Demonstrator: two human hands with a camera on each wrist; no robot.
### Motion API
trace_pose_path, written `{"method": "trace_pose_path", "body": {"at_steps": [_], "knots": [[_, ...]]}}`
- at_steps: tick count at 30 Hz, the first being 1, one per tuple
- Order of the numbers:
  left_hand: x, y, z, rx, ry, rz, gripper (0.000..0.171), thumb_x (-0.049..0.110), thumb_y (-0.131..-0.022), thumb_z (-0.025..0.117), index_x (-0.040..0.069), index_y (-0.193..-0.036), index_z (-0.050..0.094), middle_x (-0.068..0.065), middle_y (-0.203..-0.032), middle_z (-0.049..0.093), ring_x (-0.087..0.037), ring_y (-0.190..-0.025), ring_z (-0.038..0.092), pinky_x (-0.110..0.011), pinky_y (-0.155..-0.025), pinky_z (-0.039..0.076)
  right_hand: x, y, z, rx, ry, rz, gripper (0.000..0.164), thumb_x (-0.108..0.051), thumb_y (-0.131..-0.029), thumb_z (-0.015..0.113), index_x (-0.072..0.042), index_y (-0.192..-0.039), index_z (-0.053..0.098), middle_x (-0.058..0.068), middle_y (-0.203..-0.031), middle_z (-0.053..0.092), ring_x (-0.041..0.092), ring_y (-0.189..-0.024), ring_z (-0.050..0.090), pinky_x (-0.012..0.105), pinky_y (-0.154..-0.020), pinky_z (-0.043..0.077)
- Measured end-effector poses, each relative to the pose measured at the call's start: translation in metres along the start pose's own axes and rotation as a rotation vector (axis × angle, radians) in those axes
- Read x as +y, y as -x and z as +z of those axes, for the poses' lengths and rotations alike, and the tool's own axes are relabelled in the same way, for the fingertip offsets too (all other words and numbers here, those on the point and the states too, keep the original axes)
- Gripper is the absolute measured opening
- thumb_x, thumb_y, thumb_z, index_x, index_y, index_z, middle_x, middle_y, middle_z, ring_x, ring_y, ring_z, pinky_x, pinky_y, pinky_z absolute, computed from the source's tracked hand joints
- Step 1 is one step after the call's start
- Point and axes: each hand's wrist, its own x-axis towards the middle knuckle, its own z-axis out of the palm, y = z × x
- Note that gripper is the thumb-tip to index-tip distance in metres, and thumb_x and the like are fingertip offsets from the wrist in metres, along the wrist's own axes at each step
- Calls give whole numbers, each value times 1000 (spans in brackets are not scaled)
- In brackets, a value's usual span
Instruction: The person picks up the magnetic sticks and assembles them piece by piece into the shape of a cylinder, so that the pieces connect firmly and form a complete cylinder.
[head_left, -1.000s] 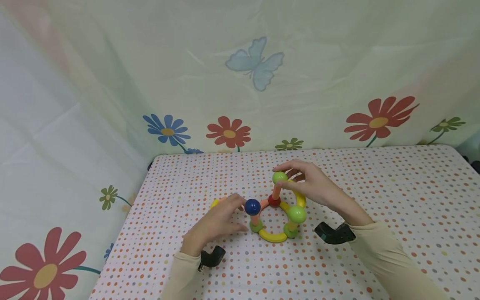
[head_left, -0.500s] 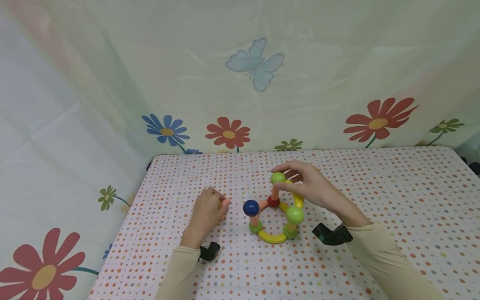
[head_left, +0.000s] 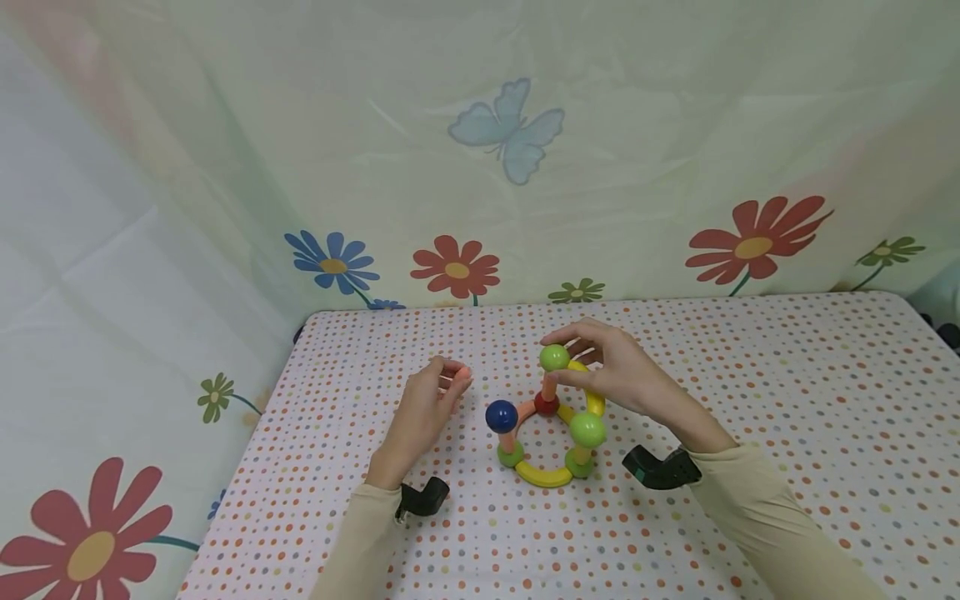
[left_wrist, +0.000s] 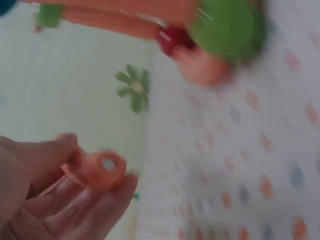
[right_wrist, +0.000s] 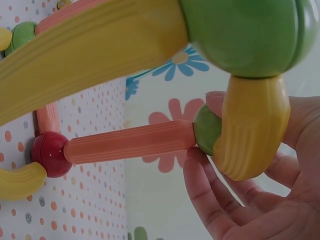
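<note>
An orange magnetic rod (left_wrist: 100, 170), with a silvery magnet at its round end, is pinched between thumb and fingers of my left hand (head_left: 420, 417), raised left of a magnetic ball-and-rod structure. My right hand (head_left: 626, 367) pinches the green ball (head_left: 554, 357) at the structure's back top. Under that ball an orange rod (right_wrist: 130, 142) stands on a red ball (right_wrist: 52, 154). A blue ball (head_left: 502, 416) tops the left post, and another green ball (head_left: 588, 430) tops the right one. One curved yellow rod (head_left: 596, 400) links the two upper green balls.
The structure's base is a ring, with a curved yellow rod (head_left: 543, 477) at its front between two green balls. A dotted cloth covers the table (head_left: 750, 400). Behind it hangs a flowered curtain (head_left: 637, 167).
My left hand has left the blue ball's side, moved left to the table, picked up the orange rod and risen with it. My right hand stays at the green ball.
</note>
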Motion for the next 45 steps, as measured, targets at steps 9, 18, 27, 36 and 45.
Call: {"method": "trace_pose_path", "body": {"at_steps": [9, 18, 27, 36, 45], "knots": [[37, -26, -9, -216, 400, -88, 31, 26, -98, 76, 8, -123, 74, -11, -94, 77, -18, -76, 71, -31, -68, 50, 2, 0, 1, 3, -27, -7, 40, -4, -89, 83, 1, -126, 70, 14, -122, 67, 34, -107, 67, 54, -95, 56], [60, -39, -4, -280, 315, -75, 30, 27, -95, 81, 9, -117, 77, -6, -94, 76, -17, -72, 68, -33, -66, 53, 4, 1, 2, 7, -41, -6, 39, -3, -89, 82, 1, -126, 70, 15, -120, 66, 34, -107, 67, 55, -95, 56], [59, -42, -7, -334, 388, -90, 30, 28, -101, 73, 8, -121, 76, -6, -97, 76, -19, -80, 68, -38, -78, 58, 5, 1, 0, 5, -39, -34, 39, -3, -90, 81, 1, -127, 68, 15, -122, 67, 35, -109, 66, 56, -96, 54], [59, -43, -13, -404, 501, -173, 32, 27, -100, 74, 7, -125, 75, -7, -109, 77, -19, -97, 71, -34, -86, 56, -45, 24, -11, 105, 150, -190, 34, -9, -92, 82, -7, -123, 70, 9, -121, 66, 30, -108, 63, 52, -92, 54], [56, -45, -13, -400, 536, -198, 29, 15, -102, 68, 0, -127, 73, -11, -118, 76, -17, -92, 72, -35, -84, 58, -75, 30, 39, -18, 382, -367, 36, -7, -78, 93, -6, -109, 74, 4, -114, 64, 16, -92, 64, 32, -79, 57]]}}
